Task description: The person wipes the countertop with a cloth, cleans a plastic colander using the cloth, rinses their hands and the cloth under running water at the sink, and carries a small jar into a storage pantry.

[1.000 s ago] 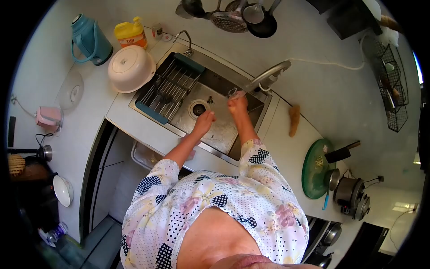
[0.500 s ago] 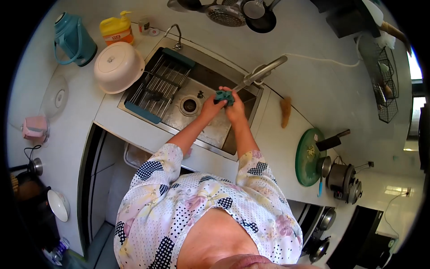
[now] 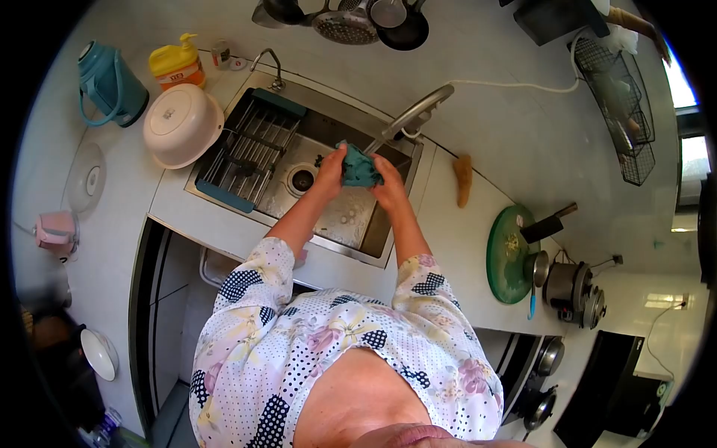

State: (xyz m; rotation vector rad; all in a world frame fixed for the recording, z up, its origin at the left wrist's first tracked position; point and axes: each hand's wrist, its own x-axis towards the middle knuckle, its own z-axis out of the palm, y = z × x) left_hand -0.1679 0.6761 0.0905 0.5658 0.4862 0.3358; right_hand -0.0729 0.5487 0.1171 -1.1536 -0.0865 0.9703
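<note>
A teal cloth (image 3: 361,167) is held between my two hands above the sink (image 3: 340,213). My left hand (image 3: 329,176) grips its left side, and my right hand (image 3: 388,181) has hold of its right side. The cloth is partly spread, with folds and a dark patch on it. Just beyond my hands stands the large curved faucet (image 3: 407,119), its lower end close to the cloth. Water drops lie on the steel sink floor below, and the drain (image 3: 301,181) is left of my hands.
A drying rack (image 3: 254,149) spans the sink's left side. Left of it stand an upturned pink basin (image 3: 183,125), a yellow pump bottle (image 3: 178,66) and a blue thermos (image 3: 112,86). Rightward are a brown root-like piece (image 3: 464,181), a green chopping board (image 3: 504,257) and a cleaver (image 3: 541,228).
The cloth was bunched small with my hands close together; now it is opened wider and my hands are further apart. The camera view has shifted slightly.
</note>
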